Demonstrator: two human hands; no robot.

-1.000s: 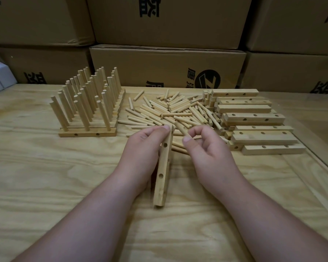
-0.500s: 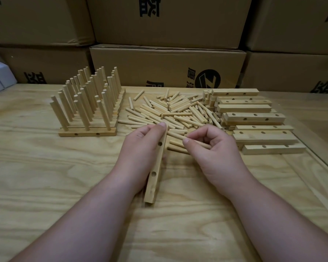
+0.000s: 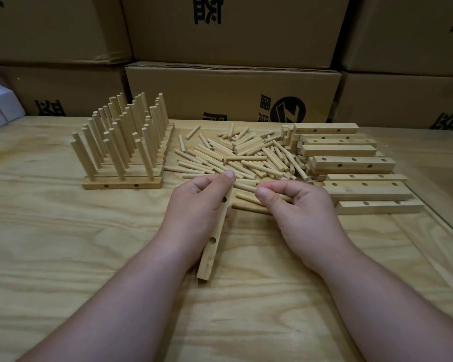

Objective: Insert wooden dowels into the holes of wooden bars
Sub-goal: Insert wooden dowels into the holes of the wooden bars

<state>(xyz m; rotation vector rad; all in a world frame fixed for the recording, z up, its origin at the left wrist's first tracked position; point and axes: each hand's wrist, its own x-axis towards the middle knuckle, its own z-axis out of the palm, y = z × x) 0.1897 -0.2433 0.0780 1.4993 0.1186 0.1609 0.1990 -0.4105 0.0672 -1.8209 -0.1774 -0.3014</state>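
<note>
We see our left hand [image 3: 196, 212] curled round a bar [image 3: 215, 236], thumb along its top, holding it on edge in the middle of the counter [image 3: 63, 257]; its near end rests on the wood, and two holes face right. Our right hand [image 3: 301, 212] pinches a dowel [image 3: 284, 197] between thumb and fingers just right of the bar, apart from it, over the near edge of the dowel pile [image 3: 241, 158].

The pile lies loose toward the counter's far edge, directly behind both hands. Touching it on the right is a stack of empty bars [image 3: 351, 163], holes showing, running toward the right edge. Left of the pile, near the far edge, stand the filled bars [image 3: 123, 163] in close rows, dowels upright and leaning slightly. Cardboard boxes [image 3: 233, 95] wall off the far edge, and a small white box [image 3: 0, 105] sits at the far left corner.
</note>
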